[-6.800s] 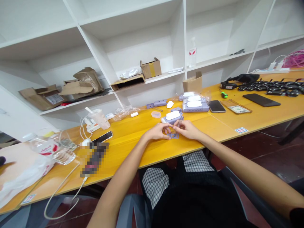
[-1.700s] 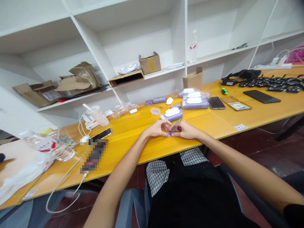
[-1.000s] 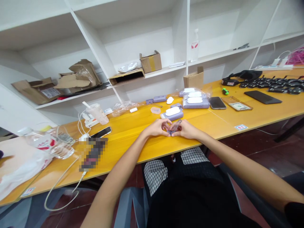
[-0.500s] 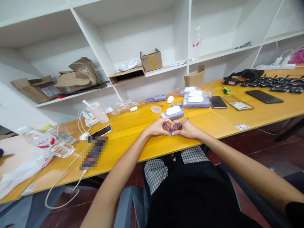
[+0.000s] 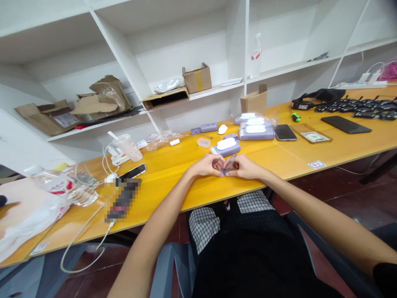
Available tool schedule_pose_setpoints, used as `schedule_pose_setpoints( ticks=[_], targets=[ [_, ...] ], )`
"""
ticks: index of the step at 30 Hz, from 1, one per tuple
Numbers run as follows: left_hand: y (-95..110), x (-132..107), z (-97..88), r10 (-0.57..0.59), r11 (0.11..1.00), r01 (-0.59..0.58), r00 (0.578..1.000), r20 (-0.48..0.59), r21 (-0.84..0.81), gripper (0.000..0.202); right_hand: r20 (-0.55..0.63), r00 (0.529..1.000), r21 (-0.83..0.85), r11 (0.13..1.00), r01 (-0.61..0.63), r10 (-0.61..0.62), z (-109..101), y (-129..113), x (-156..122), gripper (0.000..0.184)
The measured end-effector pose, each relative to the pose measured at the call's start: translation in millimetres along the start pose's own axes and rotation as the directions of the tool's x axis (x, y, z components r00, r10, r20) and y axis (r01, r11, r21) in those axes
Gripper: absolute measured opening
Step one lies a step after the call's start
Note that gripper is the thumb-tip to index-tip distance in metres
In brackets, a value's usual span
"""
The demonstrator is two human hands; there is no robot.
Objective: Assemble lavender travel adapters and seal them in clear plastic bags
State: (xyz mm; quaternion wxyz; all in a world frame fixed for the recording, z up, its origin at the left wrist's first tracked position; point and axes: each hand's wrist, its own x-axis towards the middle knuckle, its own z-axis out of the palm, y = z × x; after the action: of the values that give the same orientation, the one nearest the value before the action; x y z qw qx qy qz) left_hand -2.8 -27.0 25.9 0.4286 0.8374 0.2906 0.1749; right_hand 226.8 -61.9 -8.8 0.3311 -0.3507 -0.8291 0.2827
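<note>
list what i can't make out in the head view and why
Head view:
Shape of the purple part: mostly covered by the left hand and right hand.
Whether the coil joins it: too small and blurred.
The dark object: masked by pixel blocks.
The pink bundle: cut by the right edge.
Writing on the right-hand desk label: too small.

Bottle [image 5: 256,58] on shelf [image 5: 288,70], cup [image 5: 129,147] at left on table [image 5: 169,182].
</note>
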Motion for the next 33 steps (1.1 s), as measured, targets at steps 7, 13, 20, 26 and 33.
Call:
schedule_pose_setpoints(
  ticks=[7, 13, 20, 26, 33],
  targets=[
    [-3.7, -0.3, 0.8, 0.007, 1.000, -0.006, 1.000, -0.007, 0.005, 0.038, -0.009, 1.000, 0.070, 0.998, -0.008, 0.009, 4.9, -3.9, -0.9, 0.012],
    [-3.3, -0.1, 1.3, 0.007, 0.999, -0.006, 1.000, -0.015, 0.038, 0.033, 0.000, 1.000, 0.184, 0.983, 0.029, -0.030, 7.8, -8.2, -1.9, 0.013],
    [-3.1, 0.8, 0.8, 0.004, 0.999, -0.003, 1.000, -0.028, 0.045, 0.034, 0.001, 1.000, 0.106, 0.994, 0.030, -0.030, 4.1, -5.6, -1.4, 0.014],
    [-3.3, 1.3, 0.7, -0.005, 0.999, 0.006, 1.000, -0.024, 0.033, 0.035, 0.000, 0.999, 0.009, 0.999, 0.048, -0.048, -0.1, -5.6, -0.9, 0.014],
    [-3.9, 2.5, 1.0, 0.006, 0.999, -0.005, 1.000, -0.021, 0.039, 0.035, -0.006, 0.996, -0.038, 0.996, 0.083, -0.083, 1.9, -8.4, -0.4, 0.009]
  ],
)
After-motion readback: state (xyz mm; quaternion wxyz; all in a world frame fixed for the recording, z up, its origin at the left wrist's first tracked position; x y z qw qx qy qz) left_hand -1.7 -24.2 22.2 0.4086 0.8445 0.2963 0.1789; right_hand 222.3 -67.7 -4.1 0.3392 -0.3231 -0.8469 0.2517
